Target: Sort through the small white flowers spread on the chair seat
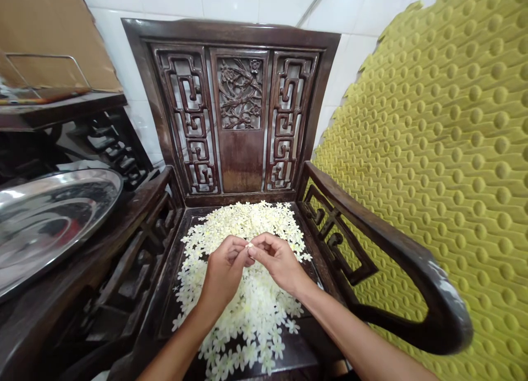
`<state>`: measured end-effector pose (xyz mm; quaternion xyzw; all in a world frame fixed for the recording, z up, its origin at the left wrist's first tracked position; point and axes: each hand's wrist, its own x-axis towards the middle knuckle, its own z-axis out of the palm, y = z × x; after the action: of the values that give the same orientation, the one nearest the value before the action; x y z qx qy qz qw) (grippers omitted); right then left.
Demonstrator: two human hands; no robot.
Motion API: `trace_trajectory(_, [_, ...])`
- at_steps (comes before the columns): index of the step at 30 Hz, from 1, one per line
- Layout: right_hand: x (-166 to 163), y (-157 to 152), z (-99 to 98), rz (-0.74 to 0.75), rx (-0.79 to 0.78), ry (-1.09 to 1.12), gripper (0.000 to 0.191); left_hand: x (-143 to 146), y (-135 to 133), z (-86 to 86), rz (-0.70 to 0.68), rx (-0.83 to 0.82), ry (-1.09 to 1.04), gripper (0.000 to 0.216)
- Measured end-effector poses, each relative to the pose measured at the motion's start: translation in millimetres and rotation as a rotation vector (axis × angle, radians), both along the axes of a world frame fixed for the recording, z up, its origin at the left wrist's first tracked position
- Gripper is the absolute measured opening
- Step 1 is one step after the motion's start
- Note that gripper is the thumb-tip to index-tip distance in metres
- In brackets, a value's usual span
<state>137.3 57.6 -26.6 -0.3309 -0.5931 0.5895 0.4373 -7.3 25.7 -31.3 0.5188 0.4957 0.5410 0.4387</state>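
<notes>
Many small white five-petalled flowers (247,326) with pale yellow centres lie heaped and spread over the dark wooden chair seat (167,315). Above the middle of this heap, my left hand (226,268) and my right hand (278,263) meet fingertip to fingertip. Thumbs and index fingers of both are pinched together at a tiny whitish bit (249,246), which looks like part of a flower but is mostly covered by the fingers. The other fingers are curled in. Flowers surround both hands below and behind.
A carved chair back (241,155) rises behind the seat, with a curved armrest (429,276) on the right and another armrest (136,205) on the left. A round metal tray (99,183) stands at left. A yellow bumpy mat (454,150) leans at right. White tiles (231,1) cover the wall.
</notes>
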Motion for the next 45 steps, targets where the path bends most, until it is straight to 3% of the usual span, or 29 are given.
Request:
trace_trajectory(8, [4, -5, -2.3, -0.149, 0.238, -0.237, 0.029, 7, -3, 2.1, -0.06, -0.091, -0.155, 0.02])
trace_trajectory(16, [-2, -7, -6.1, -0.308, 0.379, -0.396, 0.039, 13, -8, 3.3, -0.032, -0.045, -0.094, 0.018])
trace_trajectory(19, [-2, -4, -5.8, -0.287, 0.39, -0.375, 0.041, 9, -6, 2.1, 0.024, -0.031, 0.003, 0.018])
trace_trajectory(21, [0, -2, -3.5, -0.257, 0.339, -0.325, 0.045, 4, -3, 2.0, 0.066, 0.035, 0.108, 0.016])
trace_trajectory(24, [2, 0, 1.6, -0.164, 0.165, -0.21, 0.05, -5, -2, 4.6, 0.109, 0.307, 0.361, 0.011])
trace_trajectory(27, [4, 1, 6.0, -0.04, 0.035, -0.115, 0.037, -12, -3, 7.8, 0.088, 0.527, 0.601, 0.017])
trace_trajectory(31, [6, 0, 7.7, 0.072, -0.056, -0.013, 0.031, -18, -4, 6.8, 0.101, 0.647, 0.74, 0.022])
trace_trajectory(36, [7, 1, 5.7, 0.077, -0.151, 0.017, 0.036, -23, -1, 2.1, 0.104, 0.845, 0.874, 0.032])
trace_trajectory(40, [8, 2, 5.7, 0.099, -0.216, 0.085, 0.027, -21, -3, 3.1, 0.084, 0.831, 0.862, 0.031])
trace_trajectory(45, [5, 1, 6.9, 0.119, -0.232, 0.153, 0.031, -16, -3, 10.3, 0.086, 0.647, 0.666, 0.021])
